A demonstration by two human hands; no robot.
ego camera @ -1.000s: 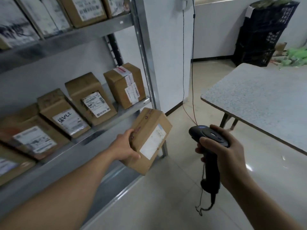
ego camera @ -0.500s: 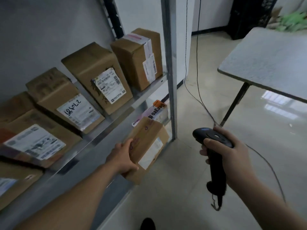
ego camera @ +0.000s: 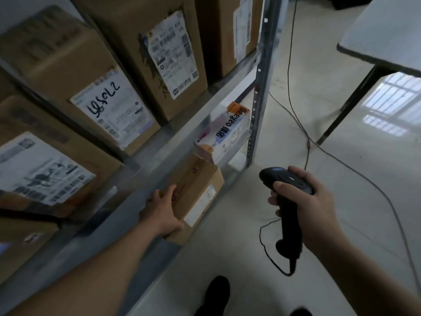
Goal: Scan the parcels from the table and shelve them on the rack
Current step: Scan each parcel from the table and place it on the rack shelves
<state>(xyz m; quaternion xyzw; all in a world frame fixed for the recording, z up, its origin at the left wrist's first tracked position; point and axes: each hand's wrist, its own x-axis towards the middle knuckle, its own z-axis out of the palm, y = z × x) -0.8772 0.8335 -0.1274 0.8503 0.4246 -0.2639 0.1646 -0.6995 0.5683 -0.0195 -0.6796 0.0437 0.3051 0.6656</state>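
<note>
**Parcel held at the rack's lower tier, scanner in the other hand**

Nearest, at six o'clock, two dark shoes [ego camera: 215,293] stand on the pale, glossy floor [ego camera: 284,137]. The left forearm reaches in from seven o'clock towards the middle of the view. There the left hand [ego camera: 162,209] clasps the near end of a brown cardboard parcel [ego camera: 198,195]. The parcel is tilted, with its white label facing three o'clock. It sits at the front of the lower tier of the metal rack [ego camera: 262,87], just under the edge of the shelf [ego camera: 173,144] above. Whether it rests on the tier's board cannot be told.

The right arm comes in from five o'clock. The right hand [ego camera: 316,208] is wrapped round the handle of a black scanner [ego camera: 288,222], thumb on its head, well apart from the parcel. A thin cord [ego camera: 264,245] loops from the scanner's base.

Just beyond the parcel, at twelve o'clock from it, a white carton [ego camera: 225,131] with coloured print lies on the same tier, against the rack's upright. Above it, from nine to twelve o'clock, labelled brown boxes [ego camera: 95,87] crowd the shelf, one marked by hand in black pen. At two o'clock stands the corner of a grey bench [ego camera: 387,30] on a dark leg [ego camera: 348,106], and window light is mirrored on the floor below it.
</note>
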